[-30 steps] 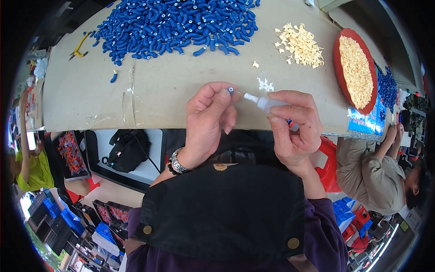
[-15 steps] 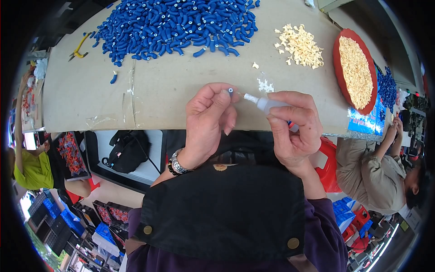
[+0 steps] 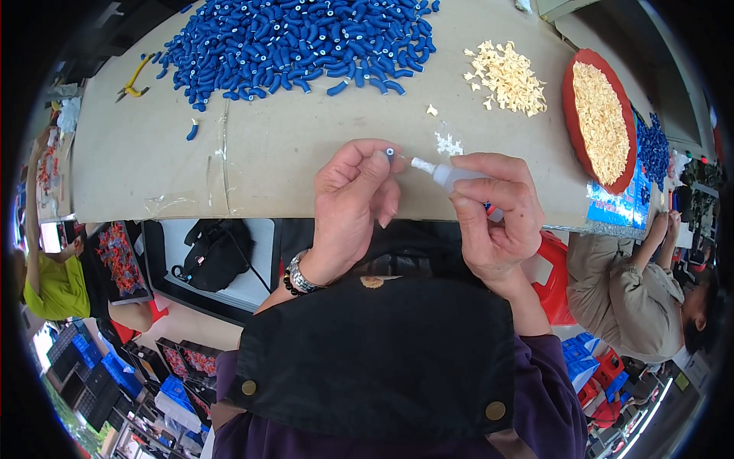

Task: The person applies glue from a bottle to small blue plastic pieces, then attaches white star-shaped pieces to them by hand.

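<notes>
Left grip [image 3: 355, 187] pinches blue piece [image 3: 390, 152]; right grip [image 3: 493, 210] clasps squeeze bottle [image 3: 451, 176], nozzle touching piece.

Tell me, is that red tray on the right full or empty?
Full. The red tray is heaped almost rim to rim with small cream-coloured pieces, so only its red edge shows.

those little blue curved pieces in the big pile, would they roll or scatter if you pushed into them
Probably scatter: the blue pieces lie loose, and one stray piece sits apart from the heap. Their bent tube shape suggests they would slide more than roll. They look light, since the left hand pinches one by its fingertips.
</notes>
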A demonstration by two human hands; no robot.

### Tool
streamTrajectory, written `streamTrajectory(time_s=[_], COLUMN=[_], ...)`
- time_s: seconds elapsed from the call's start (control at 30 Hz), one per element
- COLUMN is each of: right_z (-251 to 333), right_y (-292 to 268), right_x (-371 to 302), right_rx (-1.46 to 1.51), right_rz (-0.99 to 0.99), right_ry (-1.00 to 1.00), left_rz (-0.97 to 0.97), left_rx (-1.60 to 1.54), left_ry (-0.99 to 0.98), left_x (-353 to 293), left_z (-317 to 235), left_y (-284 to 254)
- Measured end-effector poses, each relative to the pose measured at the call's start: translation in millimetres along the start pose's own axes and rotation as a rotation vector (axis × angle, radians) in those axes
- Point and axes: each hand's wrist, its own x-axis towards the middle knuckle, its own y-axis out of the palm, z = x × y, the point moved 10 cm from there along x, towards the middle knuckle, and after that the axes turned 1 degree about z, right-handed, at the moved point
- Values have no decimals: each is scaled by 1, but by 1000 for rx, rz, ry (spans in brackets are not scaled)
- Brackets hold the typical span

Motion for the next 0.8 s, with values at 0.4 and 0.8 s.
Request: streamTrajectory(time_s=[0.4,0.8], right_z=[-13,-113], right_y=[-4,22], right_x=[-1,47], right_rx=[78,884], right_rz=[-32,-173], right_ry=[58,727], left_rz=[-16,41], left_rx=[-5,208], left_ry=[-15,250], left_x=[0,-6], left_z=[-7,-33], left_y=[2,0])
